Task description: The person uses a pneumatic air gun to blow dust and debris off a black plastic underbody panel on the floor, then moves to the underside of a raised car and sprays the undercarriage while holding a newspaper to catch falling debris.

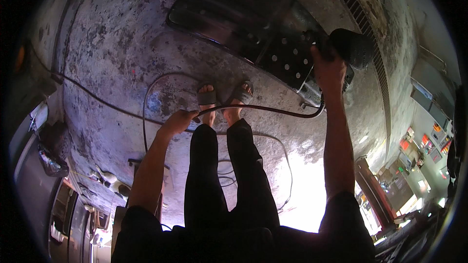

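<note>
My right hand (330,70) is wrapped round the handle of a spray gun (325,52), held over the right end of a long dark panel. A rounded black cup (355,48) sticks out from the gun to the right. From the bottom of its grip a dark hose (265,109) curves left across my shins. My left hand (179,121) is closed round that hose, in front of my knees. The dark panel (219,14) lies on the floor beyond my feet; ribs run along it, and several pale round spots mark its right part. The gun's nozzle is hard to make out.
More hose (97,96) snakes over the stained concrete floor (107,58) and loops around my sandalled feet. A slotted drain (363,22) curves along the right. A cat-like pale shape (111,180) lies at lower left, near a black bag (52,158). Cluttered shelves (429,148) stand at far right.
</note>
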Motion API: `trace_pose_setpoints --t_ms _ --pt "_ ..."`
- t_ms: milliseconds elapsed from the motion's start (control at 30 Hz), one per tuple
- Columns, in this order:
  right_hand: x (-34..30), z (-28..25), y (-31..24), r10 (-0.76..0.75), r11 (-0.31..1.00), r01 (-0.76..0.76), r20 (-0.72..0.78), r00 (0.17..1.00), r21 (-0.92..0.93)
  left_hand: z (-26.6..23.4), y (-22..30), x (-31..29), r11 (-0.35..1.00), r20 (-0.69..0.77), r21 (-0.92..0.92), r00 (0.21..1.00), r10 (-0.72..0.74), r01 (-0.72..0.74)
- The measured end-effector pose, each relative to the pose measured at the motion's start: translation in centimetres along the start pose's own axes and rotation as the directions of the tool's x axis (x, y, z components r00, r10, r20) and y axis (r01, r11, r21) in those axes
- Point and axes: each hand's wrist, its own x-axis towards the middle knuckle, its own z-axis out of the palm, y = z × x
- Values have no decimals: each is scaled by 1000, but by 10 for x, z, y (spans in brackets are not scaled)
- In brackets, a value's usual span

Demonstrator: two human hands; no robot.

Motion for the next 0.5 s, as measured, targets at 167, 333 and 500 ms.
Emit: trace_pose_setpoints --t_ms 167,333,500 --pt "-18 16 -14 -18 991 5 100 995 136 -7 -12 -9 933 220 -144 930 -296 331" --pt "-26 44 -54 -161 960 143 57 985 240 -11 -45 -30 959 83 -113 965 -250 259" --pt "-41 47 -61 -338 875 274 100 936 399 -14 -59 -49 949 49 -110 956 -291 294"
